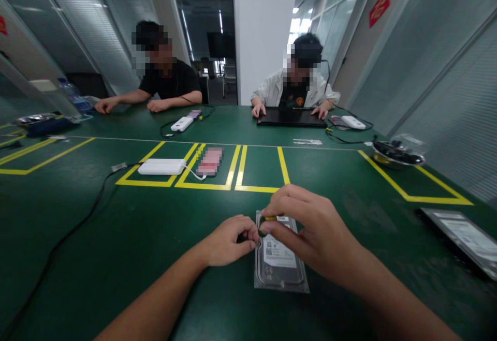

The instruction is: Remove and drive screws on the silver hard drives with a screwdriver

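A silver hard drive (287,275) with a white label lies flat on the green table, its long side running away from me. My right hand (310,227) is over its upper part, closed with thumb and fingers around a small screwdriver with a yellow and dark handle (269,219). Its blade is hidden from view. At the drive's left edge is my left hand (233,240), with curled fingers and thumb pressed against that edge, close to the screwdriver.
Another drive-like device (462,237) lies on the right. Beyond are a metal bowl (399,156) of dark items, a white power bank (161,166), a pink phone (210,162) and a black cable (77,227). Two people sit opposite; one touches a black laptop (291,117).
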### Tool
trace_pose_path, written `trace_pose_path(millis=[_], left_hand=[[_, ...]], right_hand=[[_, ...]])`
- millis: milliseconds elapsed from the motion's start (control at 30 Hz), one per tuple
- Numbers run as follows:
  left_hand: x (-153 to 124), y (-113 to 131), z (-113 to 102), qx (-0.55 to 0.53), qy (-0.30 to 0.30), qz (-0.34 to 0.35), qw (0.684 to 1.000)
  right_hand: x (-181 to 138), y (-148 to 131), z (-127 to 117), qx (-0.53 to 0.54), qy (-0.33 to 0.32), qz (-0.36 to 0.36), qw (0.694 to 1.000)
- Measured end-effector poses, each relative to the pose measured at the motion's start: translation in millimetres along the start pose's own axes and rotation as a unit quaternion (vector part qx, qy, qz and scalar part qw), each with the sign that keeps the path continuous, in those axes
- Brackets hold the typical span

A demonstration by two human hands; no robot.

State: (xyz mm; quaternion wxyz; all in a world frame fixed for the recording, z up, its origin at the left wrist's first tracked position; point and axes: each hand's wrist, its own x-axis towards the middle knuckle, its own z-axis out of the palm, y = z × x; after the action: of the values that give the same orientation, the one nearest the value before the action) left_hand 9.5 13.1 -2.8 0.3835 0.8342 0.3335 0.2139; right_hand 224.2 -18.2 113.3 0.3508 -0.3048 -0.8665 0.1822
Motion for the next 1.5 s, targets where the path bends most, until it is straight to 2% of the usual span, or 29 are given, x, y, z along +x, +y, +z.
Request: trace_pose_path(millis=[733,1500], left_hand=[[0.3,0.5,-0.2,0.004,-0.015,-0.028,0.999],[-0.5,-4.8,4.1,-0.003,-0.005,-0.024,1.000]], right_hand=[[1.2,-1.3,-0.5,-0.002,-0.005,-0.014,1.000],[1.3,1.7,-2.6,-0.010,0.001,-0.026,1.000]])
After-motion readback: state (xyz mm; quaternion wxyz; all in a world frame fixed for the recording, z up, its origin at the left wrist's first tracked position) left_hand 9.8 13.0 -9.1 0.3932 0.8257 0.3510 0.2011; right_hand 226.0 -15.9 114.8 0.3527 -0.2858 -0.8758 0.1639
